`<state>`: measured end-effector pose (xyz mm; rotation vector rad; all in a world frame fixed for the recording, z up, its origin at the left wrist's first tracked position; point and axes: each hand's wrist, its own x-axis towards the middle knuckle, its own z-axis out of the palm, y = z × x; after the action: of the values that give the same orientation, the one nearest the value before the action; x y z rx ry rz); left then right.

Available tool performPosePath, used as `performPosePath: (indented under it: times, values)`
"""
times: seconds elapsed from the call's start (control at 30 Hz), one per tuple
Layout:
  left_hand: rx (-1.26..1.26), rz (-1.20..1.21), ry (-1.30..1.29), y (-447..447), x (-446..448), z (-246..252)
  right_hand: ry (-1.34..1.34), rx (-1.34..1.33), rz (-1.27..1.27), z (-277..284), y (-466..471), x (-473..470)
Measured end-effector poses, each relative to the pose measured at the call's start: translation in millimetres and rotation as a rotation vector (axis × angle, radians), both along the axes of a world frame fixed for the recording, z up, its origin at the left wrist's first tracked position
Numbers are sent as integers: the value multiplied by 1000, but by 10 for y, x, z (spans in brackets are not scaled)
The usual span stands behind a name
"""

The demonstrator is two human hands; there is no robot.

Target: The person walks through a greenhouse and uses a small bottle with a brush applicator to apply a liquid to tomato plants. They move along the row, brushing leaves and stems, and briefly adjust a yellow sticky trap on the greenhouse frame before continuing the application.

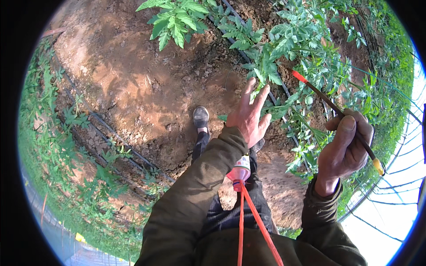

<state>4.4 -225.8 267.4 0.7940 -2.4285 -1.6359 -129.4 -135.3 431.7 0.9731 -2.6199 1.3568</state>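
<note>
My right hand (346, 146) grips a dark-handled paintbrush (326, 98) between thumb and fingers; its red-coated tip points up and left toward the leafy plants. My left hand (251, 113) is spread, back upward, with its fingertips at the leaves of a tomato plant (266, 68). Whether a fingertip presses on a stem cannot be told. Below my left wrist a plastic bottle (239, 173) with pink liquid hangs neck-down in front of my legs, with red cord (253, 212) tied at its neck. Part of the bottle is hidden by my sleeve.
Black drip hoses (283, 86) run along the plant row on the right, and more hoses (109, 129) lie at the left. A thin green string (369, 70) crosses the right-hand plants. Another tomato plant (176, 21) stands at the top. My shoe (201, 117) rests on bare soil (149, 93).
</note>
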Motion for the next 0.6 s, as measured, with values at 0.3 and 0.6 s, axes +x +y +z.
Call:
performPosePath:
  times: [0.3, 0.6]
  values:
    - [-51, -144, -145, 23, 169, -680, -35, 176, 50, -515, -375, 83]
    - [-46, -248, -297, 92, 241, -1174, 100, 402, 134, -842, -438, -38]
